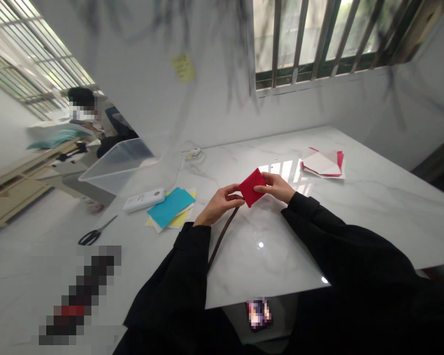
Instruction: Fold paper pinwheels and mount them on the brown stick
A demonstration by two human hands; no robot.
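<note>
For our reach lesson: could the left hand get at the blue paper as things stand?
Probably yes: the blue paper lies uncovered near the left hand, with nothing visible between, though that hand is at the red paper.

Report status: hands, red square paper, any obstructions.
Right hand pinching red square paper. Left hand at its left edge. Narrow dark-brown strip beside left hand; nothing visibly blocking.

red paper [249,189]: partly covered by fingers of right hand [279,188] | note [184,67], above fingers: writing too small to read | window [301,39], above fingers, rightward: top cut off | lit screen [259,314], below fingers: blurred
</note>
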